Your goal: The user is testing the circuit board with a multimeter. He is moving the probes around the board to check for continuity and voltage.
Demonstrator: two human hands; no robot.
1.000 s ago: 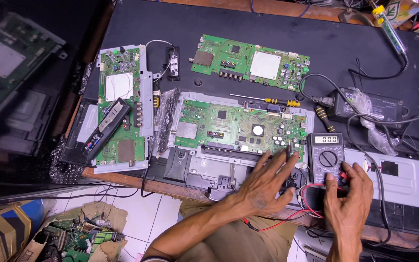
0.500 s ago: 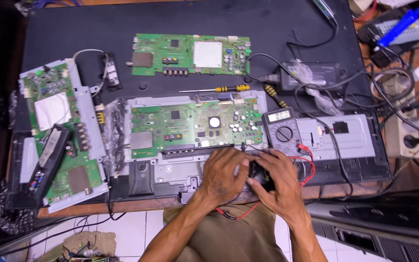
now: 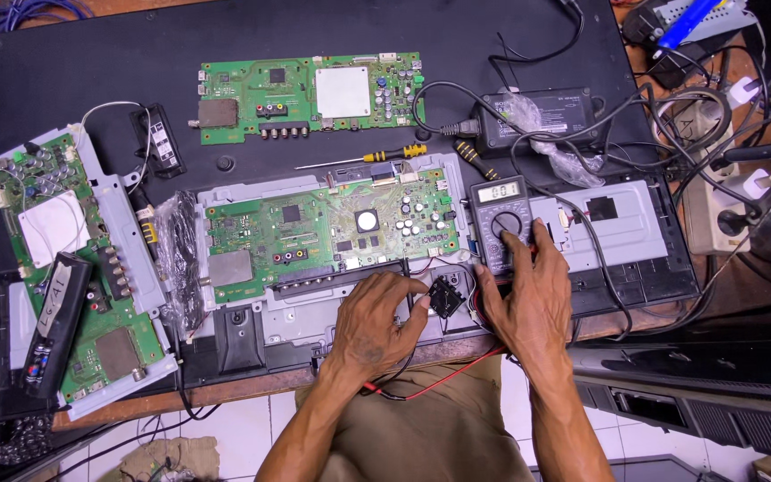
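My right hand (image 3: 528,299) lies over the lower end of a grey multimeter (image 3: 499,214), thumb on its left side and forefinger along its right side by the dial. My left hand (image 3: 375,323) rests with bent fingers on the grey metal frame (image 3: 296,326). Its fingertips touch a small black part (image 3: 446,295) that sits between the two hands. Red and black test leads (image 3: 439,379) come out from under my left palm; what the palm covers is hidden. Just beyond the hands, a green circuit board (image 3: 323,232) is mounted on the frame.
A second green board (image 3: 310,94) lies at the back, and a third (image 3: 64,268) stands at the left with a black remote (image 3: 55,321) on it. A yellow-handled screwdriver (image 3: 377,156), a black power adapter (image 3: 537,112), tangled cables and a power strip (image 3: 707,210) crowd the right side.
The view has shifted right and closer. My right hand has moved up from the black part onto the multimeter. My left hand has stayed by the black part.
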